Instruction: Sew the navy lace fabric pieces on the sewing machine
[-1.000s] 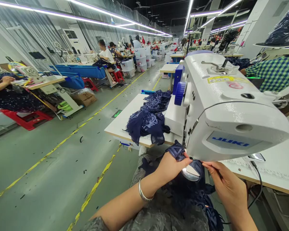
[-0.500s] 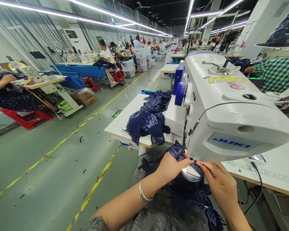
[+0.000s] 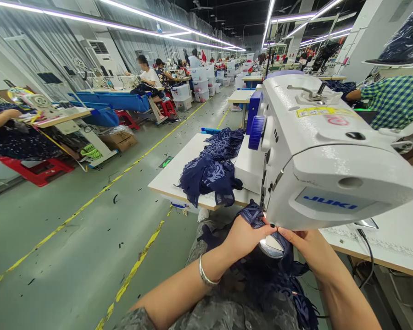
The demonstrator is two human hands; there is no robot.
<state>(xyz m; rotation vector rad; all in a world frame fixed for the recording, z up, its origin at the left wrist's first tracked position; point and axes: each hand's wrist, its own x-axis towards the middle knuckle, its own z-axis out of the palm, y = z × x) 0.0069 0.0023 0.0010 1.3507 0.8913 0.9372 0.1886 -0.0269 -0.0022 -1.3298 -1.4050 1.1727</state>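
A white JUKI sewing machine (image 3: 316,151) fills the right half of the view. Under its head, my left hand (image 3: 242,238) pinches navy lace fabric (image 3: 253,214) at the needle area, with a silver bangle on the wrist. My right hand (image 3: 308,250) meets it from the right, fingertips pressed on the same fabric by the machine's metal arm (image 3: 270,247). More of the navy fabric hangs down over my lap (image 3: 285,284). The needle itself is hidden behind the machine head.
A pile of navy lace pieces (image 3: 211,169) lies on the white table (image 3: 172,176) left of the machine. A person in a checked shirt (image 3: 394,103) sits at the right. Other workers sit at sewing stations (image 3: 58,117) across a green aisle with yellow lines (image 3: 89,201).
My right hand has slid left and up toward the needle area until its fingertips meet my left hand. The left hand has barely moved.
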